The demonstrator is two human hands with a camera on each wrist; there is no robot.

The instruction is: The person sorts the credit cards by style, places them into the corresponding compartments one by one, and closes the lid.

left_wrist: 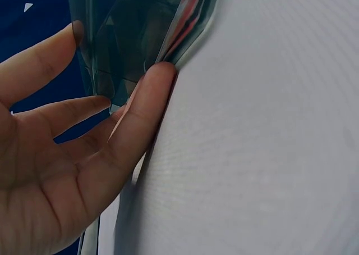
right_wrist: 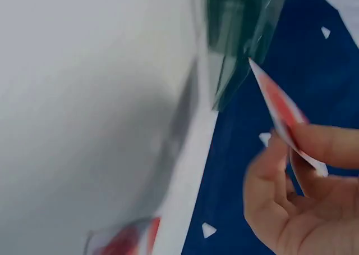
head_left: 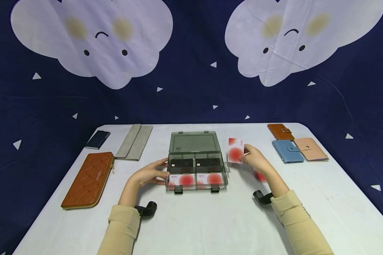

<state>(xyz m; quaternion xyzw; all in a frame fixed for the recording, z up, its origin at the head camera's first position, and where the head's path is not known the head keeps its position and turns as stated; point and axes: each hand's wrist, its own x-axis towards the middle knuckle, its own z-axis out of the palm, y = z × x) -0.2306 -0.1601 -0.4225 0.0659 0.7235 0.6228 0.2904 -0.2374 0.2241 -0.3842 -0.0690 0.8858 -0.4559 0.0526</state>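
Observation:
A translucent grey-green plastic box [head_left: 196, 187] sits mid-table with its lid [head_left: 194, 141] tilted up at the back. Black cards [head_left: 208, 164] lie in its back compartments, red-and-white cards [head_left: 186, 180] in the front ones. My left hand [head_left: 150, 173] holds the box by its left end, thumb and fingertips against the plastic [left_wrist: 126, 36]. To the right of the box, above the table, my right hand [head_left: 256, 159] pinches a red-and-white card [head_left: 234, 150] between thumb and fingers. Edge-on, that card [right_wrist: 280, 106] shows in the right wrist view.
Beneath my right wrist lies another red card [head_left: 259, 176]. At left are a brown quilted wallet [head_left: 88, 180], a grey envelope wallet [head_left: 134, 141] and a dark card holder [head_left: 97, 139]. Brown [head_left: 279, 131], blue [head_left: 287, 151] and peach [head_left: 311, 148] card holders lie at right.

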